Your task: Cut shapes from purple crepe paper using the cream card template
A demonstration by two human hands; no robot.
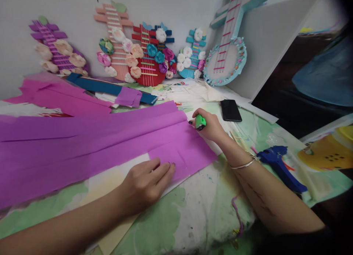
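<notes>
A long sheet of purple crepe paper [116, 144] lies folded in layers across the table, its right end over white sheets. My left hand [150, 179] rests on its near edge, fingers bent and fingertips pressing down; the thumb is hidden. At the right end of the paper, my right hand [208, 124] is closed around a green utility knife [200, 122] with a dark end. Its blade cannot be made out. A pale yellow sheet [118, 225] sticks out beneath the purple paper, under my left forearm.
Several decorated paper instruments, including a red one [149, 69], lean on the back wall. Pink crepe paper [66, 99] and a dark blue strip [107, 89] lie at the back left. To the right are a black phone [231, 110], a blue glue gun [284, 166] and a yellow container [331, 148].
</notes>
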